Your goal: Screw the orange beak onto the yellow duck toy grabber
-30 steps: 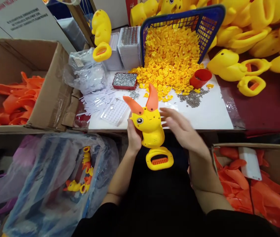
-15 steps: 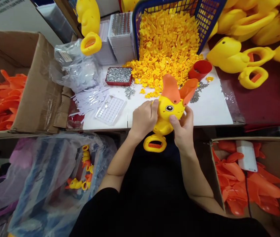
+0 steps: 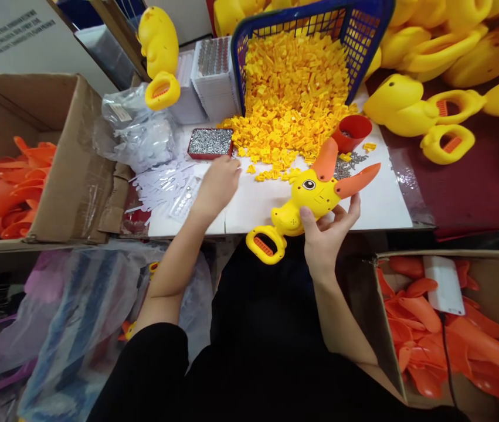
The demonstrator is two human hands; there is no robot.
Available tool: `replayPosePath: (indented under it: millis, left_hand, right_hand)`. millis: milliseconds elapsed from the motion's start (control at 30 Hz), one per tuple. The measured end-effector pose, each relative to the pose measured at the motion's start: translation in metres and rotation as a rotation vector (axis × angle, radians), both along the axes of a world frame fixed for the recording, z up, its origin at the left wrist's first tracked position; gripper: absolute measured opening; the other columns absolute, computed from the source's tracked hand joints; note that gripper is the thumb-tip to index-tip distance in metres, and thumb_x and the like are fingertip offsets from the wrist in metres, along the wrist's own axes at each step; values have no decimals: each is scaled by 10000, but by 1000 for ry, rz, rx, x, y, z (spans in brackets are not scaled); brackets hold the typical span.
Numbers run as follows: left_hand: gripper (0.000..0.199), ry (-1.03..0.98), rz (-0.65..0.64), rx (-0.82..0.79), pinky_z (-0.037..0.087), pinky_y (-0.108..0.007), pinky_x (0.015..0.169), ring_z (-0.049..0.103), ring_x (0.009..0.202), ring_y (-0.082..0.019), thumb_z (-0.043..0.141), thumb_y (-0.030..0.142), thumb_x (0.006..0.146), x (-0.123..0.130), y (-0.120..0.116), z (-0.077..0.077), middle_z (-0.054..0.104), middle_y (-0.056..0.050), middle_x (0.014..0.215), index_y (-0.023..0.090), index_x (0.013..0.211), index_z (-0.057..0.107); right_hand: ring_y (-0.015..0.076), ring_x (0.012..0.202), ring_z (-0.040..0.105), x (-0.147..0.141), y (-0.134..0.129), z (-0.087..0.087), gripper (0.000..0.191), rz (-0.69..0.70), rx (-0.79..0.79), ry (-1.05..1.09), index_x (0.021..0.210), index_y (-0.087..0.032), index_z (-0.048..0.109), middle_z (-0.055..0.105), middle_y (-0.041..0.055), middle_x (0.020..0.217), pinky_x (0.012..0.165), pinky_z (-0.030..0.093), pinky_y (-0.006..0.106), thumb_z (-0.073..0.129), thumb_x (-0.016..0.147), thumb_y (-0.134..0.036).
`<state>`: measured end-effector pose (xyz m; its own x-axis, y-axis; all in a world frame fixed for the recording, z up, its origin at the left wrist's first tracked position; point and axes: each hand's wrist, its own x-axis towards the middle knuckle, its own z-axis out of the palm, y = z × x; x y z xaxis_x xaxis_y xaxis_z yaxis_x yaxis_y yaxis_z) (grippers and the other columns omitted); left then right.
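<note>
Two hands work apart near the frame's middle. The right hand (image 3: 326, 231), fingers curled from below, holds the yellow toy (image 3: 308, 199) with orange ears tilted over the white board's (image 3: 381, 199) near edge, its ring handle hanging lower left. The left hand (image 3: 218, 181) reaches up-left, loosely open and holding nothing visible, just below the red tray of screws (image 3: 210, 142) and beside the spilled yellow pieces (image 3: 293, 99).
</note>
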<state>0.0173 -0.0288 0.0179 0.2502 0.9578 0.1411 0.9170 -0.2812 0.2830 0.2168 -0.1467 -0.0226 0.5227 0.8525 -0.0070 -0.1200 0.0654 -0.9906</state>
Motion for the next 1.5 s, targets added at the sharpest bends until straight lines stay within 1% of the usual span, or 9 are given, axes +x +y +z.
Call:
replayPosePath:
  millis: [67, 167, 367, 567, 900, 1100, 1233, 1367, 1500]
  left_hand:
    - [84, 81, 107, -46, 506, -437, 966, 668, 1026, -327, 657, 209, 916, -22, 3, -3, 732, -154, 1005, 167, 904, 728]
    - [110, 118, 133, -122, 517, -447, 942, 674, 989, -327, 661, 224, 907, -35, 2, -5, 737, -148, 959, 165, 849, 734]
    - [191, 77, 142, -121, 522, -433, 948, 685, 1009, -296, 578, 188, 946, -24, -5, -5, 767, -144, 1052, 165, 937, 768]
    - [193, -9, 109, -108, 522, -419, 965, 701, 1020, -280, 569, 147, 931, -26, -3, -8, 789, -110, 1035, 194, 906, 755]
    - [220, -270, 122, 163, 538, -404, 986, 693, 1041, -254, 517, 166, 964, -21, -8, -22, 763, -104, 1099, 198, 1024, 726]
    - [231, -325, 138, 162, 563, -381, 963, 696, 1035, -245, 543, 140, 924, -10, -2, -24, 760, -86, 1091, 221, 1012, 740]
    - [193, -393, 149, 150, 571, -373, 961, 705, 1015, -237, 571, 148, 922, -10, -1, -19, 763, -87, 1045, 205, 955, 752]
    - [142, -688, 91, 85, 602, -312, 830, 717, 862, -176, 628, 197, 924, -10, -14, -2, 772, -43, 976, 214, 963, 763]
    - [100, -1066, -18, 79, 617, -277, 741, 718, 767, -141, 710, 266, 930, 23, -43, 12, 769, -16, 900, 232, 993, 780]
  right_hand:
    - [161, 1130, 662, 0, 5, 0, 1114, -19, -8, -11, 1578, -276, 115, 423, 118, 1341, 957, 615, 318, 791, 746, -580]
    - [138, 1089, 642, -2, 15, -1, 1044, -72, -12, -24, 1560, -259, 125, 412, 123, 1318, 950, 612, 313, 744, 780, -570]
    - [161, 1195, 595, -9, 28, 0, 897, -196, 39, 68, 1476, -260, 182, 387, 156, 1411, 1102, 566, 419, 716, 795, -497]
    - [200, 1334, 569, -11, 19, 7, 964, -237, 94, 279, 1443, -257, 230, 406, 138, 1435, 1210, 494, 471, 811, 696, -442]
    - [216, 1313, 609, -8, -21, 40, 907, -79, -24, 527, 1414, -259, 467, 588, 82, 1400, 1173, 534, 470, 875, 604, -249]
    - [206, 1299, 623, -16, -23, 45, 966, 52, -84, 578, 1453, -350, 380, 527, 64, 1497, 1103, 589, 479, 863, 622, -252]
    - [207, 1347, 599, -30, -16, 39, 937, 56, -64, 474, 1486, -357, 279, 476, 89, 1537, 1081, 609, 481, 811, 715, -339]
    - [212, 1403, 568, -42, -7, 29, 918, -15, -27, 392, 1474, -310, 226, 436, 124, 1556, 1126, 586, 468, 781, 747, -385]
    - [208, 1419, 561, -51, -4, 26, 942, -31, -34, 396, 1491, -300, 201, 402, 137, 1578, 1170, 550, 463, 782, 755, -390]
